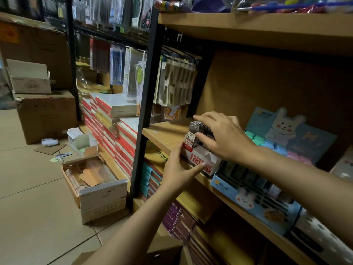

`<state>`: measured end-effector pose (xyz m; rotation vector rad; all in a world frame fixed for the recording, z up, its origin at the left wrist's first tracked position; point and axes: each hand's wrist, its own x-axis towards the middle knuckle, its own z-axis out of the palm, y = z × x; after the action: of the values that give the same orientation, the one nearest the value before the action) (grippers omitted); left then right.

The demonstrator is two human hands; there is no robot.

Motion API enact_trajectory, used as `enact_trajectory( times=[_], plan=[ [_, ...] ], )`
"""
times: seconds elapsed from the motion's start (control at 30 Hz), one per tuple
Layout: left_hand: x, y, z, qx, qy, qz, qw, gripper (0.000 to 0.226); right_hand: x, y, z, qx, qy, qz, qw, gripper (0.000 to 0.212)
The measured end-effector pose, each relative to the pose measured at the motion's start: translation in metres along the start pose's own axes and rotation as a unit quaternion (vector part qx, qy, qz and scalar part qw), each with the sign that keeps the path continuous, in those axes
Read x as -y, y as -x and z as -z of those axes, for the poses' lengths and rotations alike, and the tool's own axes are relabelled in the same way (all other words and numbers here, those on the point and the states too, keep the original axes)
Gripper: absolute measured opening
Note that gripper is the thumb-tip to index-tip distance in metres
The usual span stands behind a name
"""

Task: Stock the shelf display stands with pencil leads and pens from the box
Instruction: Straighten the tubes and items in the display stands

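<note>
A red-and-white display stand [201, 159] sits on the wooden shelf [162, 133], holding a row of pencil lead cases [193, 137]. My right hand [223, 136] lies over the top of the cases, thumb pressing on the front one and fingers curled over the row. My left hand [180, 167] grips the stand's front left corner, its index finger stretched along the printed front face. To the right stands a blue rabbit display stand [267, 199] with dark items in slots, and a blue rabbit backboard [286, 131] rises behind it.
An open white carton [104, 196] with cardboard scraps lies on the tiled floor by the black shelf post [145, 104]. Stacked red notebooks [114, 129] fill the lower left. Brown cartons [45, 115] stand at far left. Packaged goods hang above.
</note>
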<state>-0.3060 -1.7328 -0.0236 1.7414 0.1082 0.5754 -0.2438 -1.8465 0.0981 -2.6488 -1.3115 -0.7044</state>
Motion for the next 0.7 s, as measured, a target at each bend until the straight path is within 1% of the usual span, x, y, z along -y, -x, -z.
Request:
enact_trajectory(
  times=[0.07,0.13,0.2,0.27,0.3,0.33,0.4,0.5,0.6,0.7],
  plan=[
    [0.0,0.003,0.001,0.008,-0.015,-0.004,1.0,0.086,0.002,0.006,0.001,0.032,0.016,0.002,0.999,0.051],
    [-0.004,0.007,0.002,0.016,-0.036,-0.008,0.999,0.083,0.006,0.012,0.006,0.034,0.022,-0.007,0.999,0.054],
    [-0.009,0.015,0.006,0.022,-0.064,-0.007,0.998,0.079,0.014,0.023,0.016,-0.014,0.005,0.001,1.0,0.05],
    [-0.011,0.029,0.014,0.033,-0.067,-0.011,0.997,0.076,0.028,0.043,0.025,-0.076,-0.032,0.03,0.996,0.039],
    [-0.01,0.038,0.018,0.036,-0.067,-0.016,0.997,0.073,0.037,0.058,0.027,-0.093,-0.067,0.043,0.992,0.031],
    [-0.008,0.049,0.022,0.031,-0.07,-0.021,0.997,0.068,0.045,0.076,0.026,-0.091,-0.107,0.055,0.989,0.025],
    [0.006,0.077,0.029,0.001,-0.073,-0.012,0.997,0.054,0.061,0.118,0.014,-0.035,-0.171,0.078,0.982,0.019],
    [0.04,0.129,0.037,-0.027,-0.043,0.085,0.995,0.038,0.085,0.178,-0.026,0.126,-0.216,0.058,0.966,0.02],
    [0.083,0.187,0.041,-0.064,-0.082,0.161,0.981,0.036,0.105,0.225,-0.08,0.25,-0.259,-0.014,0.933,0.027],
    [0.126,0.259,0.04,-0.062,-0.146,0.277,0.948,0.04,0.129,0.279,-0.137,0.348,-0.279,-0.129,0.885,0.04]
  ],
)
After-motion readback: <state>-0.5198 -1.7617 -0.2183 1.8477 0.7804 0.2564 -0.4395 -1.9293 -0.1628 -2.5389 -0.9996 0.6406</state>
